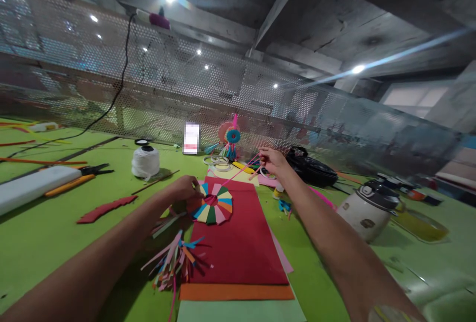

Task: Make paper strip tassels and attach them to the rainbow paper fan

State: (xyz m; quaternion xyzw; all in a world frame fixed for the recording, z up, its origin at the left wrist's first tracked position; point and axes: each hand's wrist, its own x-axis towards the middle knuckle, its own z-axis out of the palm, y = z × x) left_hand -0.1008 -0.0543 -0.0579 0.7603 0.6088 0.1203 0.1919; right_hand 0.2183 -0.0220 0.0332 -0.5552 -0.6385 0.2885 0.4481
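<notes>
My left hand (186, 189) pinches the left edge of a flat ring of coloured paper strips (223, 204), which lies over the red sheet (238, 242). Held up to the right, my right hand (273, 160) has its fingers closed on a thin pink string (241, 170) that runs taut down to the ring. A slim pale stick (255, 173) shows just below those fingers; whether they grip it too I cannot tell. Below my left hand, a tassel of coloured paper strips (174, 260) lies partly on the red sheet.
Beyond my hands stand a paper ornament (233, 136) and a bright-screened phone (191, 138). A white thread spool (145, 162), pliers (97, 169) and red paper piece (107, 209) lie left. A black bag (311, 167) and white jug (366, 213) are right; a perforated metal screen (208, 84) borders the table.
</notes>
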